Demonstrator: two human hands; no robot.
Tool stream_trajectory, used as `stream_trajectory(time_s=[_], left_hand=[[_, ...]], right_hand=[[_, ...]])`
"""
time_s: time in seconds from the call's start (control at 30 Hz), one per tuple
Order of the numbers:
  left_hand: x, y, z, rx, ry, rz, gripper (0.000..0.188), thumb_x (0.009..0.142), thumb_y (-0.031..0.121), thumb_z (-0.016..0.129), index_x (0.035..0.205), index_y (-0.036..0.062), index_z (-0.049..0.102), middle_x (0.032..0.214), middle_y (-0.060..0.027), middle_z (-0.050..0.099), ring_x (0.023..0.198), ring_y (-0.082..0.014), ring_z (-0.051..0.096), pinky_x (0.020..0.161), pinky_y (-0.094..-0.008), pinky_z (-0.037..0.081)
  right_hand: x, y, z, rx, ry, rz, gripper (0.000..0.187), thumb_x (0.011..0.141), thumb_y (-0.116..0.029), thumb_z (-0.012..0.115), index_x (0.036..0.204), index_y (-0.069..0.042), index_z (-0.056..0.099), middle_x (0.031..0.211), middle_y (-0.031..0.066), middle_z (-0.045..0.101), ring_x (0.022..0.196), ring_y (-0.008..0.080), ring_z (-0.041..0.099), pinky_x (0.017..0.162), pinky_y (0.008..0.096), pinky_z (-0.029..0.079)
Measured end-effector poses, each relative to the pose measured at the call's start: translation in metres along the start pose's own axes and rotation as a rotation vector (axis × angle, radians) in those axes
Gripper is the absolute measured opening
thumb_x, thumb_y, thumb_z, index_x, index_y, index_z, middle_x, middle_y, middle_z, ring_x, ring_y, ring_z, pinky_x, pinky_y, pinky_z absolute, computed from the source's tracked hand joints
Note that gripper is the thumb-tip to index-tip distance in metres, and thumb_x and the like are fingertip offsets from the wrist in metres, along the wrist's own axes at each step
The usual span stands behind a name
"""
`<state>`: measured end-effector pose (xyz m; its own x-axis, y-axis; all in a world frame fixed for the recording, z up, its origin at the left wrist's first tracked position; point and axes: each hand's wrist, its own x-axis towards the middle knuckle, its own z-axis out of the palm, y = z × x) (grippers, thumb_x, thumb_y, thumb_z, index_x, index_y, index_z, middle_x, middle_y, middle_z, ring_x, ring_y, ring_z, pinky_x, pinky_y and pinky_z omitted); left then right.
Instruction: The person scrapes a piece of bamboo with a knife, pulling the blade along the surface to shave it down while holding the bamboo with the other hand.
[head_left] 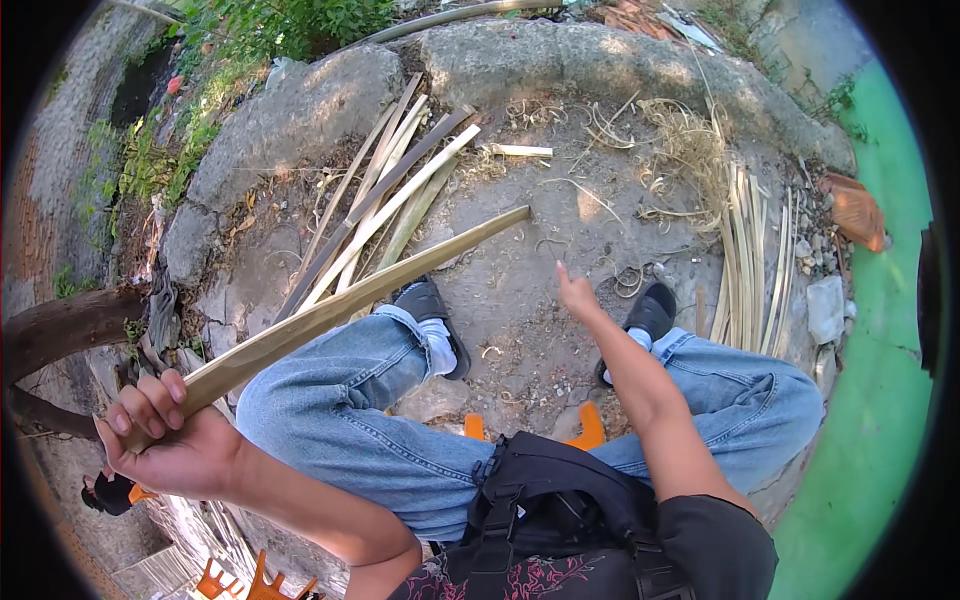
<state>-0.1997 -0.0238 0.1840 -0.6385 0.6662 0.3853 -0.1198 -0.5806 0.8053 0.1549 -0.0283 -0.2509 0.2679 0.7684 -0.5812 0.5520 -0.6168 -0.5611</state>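
Left hand curls tightly; right hand extends 1 finger forward.

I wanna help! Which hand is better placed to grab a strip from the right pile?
Probably the right hand: it looks empty and is nearer that pile, while the left hand grips a wooden strip.

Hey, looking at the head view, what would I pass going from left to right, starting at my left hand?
Left hand → strip pile → right hand → right sandal → thin strips → orange brick.
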Motion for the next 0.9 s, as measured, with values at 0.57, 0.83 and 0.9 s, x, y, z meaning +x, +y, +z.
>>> stream_trajectory(time_s=[0.57,0.83,0.9], left_hand=[[0.01,0.001,-0.029,-0.335,-0.457,-0.154,0.021,0.08,0.023,0.052,0.066,0.01,0.046,0.046,0.0021,0.04,0.036,-0.0084,0.038,0.047,-0.0266,0.042],[0.003,-0.006,-0.012,-0.309,-0.3,-0.053,0.024,0.076,0.024,0.059,0.065,0.012,0.042,0.043,0.0034,0.036,0.033,-0.0057,0.035,0.041,-0.0221,0.04],[0.002,-0.005,-0.009,-0.193,-0.127,-0.011,0.024,0.08,0.02,0.054,0.063,0.0137,0.039,0.042,0.005,0.032,0.031,-0.0053,0.03,0.039,-0.0214,0.035]], right_hand=[[-0.071,-0.101,-0.031,0.163,-0.341,-0.505,0.068,0.092,-0.054,0.039,0.05,-0.001,0.043,0.045,0.0029,0.038,0.048,0.012,0.035,0.045,0.0349,0.03],[-0.081,-0.113,-0.037,0.076,-0.233,-0.379,0.071,0.087,-0.059,0.043,0.052,0.003,0.044,0.044,0.012,0.036,0.044,0.0219,0.036,0.046,0.0388,0.029],[-0.112,-0.126,-0.036,0.097,-0.26,-0.451,0.071,0.087,-0.058,0.043,0.052,0.003,0.045,0.044,0.013,0.036,0.044,0.0226,0.037,0.046,0.0396,0.029]])
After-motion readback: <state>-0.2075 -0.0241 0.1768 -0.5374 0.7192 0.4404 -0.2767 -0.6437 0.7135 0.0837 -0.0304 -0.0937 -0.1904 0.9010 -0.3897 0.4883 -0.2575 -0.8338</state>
